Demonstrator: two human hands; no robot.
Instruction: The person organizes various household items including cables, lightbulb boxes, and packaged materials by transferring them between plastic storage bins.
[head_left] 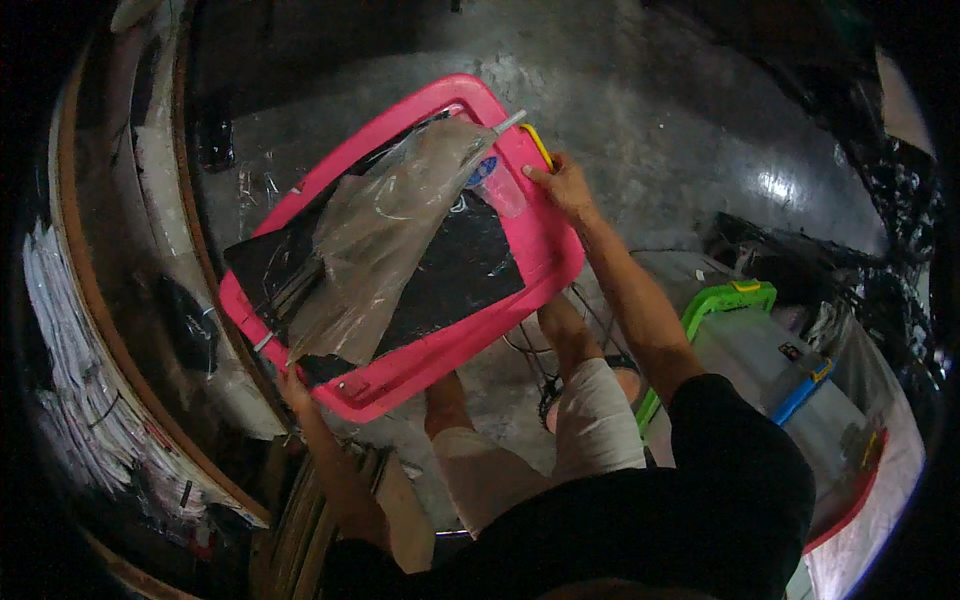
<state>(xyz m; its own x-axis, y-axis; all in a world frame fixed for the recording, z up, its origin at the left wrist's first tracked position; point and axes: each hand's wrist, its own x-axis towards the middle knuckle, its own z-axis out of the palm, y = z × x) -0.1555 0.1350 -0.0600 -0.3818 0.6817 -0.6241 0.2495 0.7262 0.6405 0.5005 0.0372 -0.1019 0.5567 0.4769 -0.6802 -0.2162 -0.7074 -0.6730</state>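
Note:
A pink plastic storage bin [548, 248] hangs tilted in front of me above the floor; how deep it is I cannot tell. Crumpled black plastic sheeting [455, 270] and a cloudy, see-through plastic bag [385, 230] lie in it, the bag reaching over the rim at both ends. My right hand [566, 188] is closed round the far right side, thumb on top, beside a yellow handle [537, 145]. At the near left corner my left hand [293, 388] grips the rim, its fingers partly hidden beneath.
To my right stand clear storage boxes, one with a green rim [700, 310], a blue handle [800, 390] and a red edge [855, 495]. Wooden boards [325, 520] lean near my left arm. A long, wood-edged shelf [185, 200] and stacked whitish sheets [90, 370] line the left.

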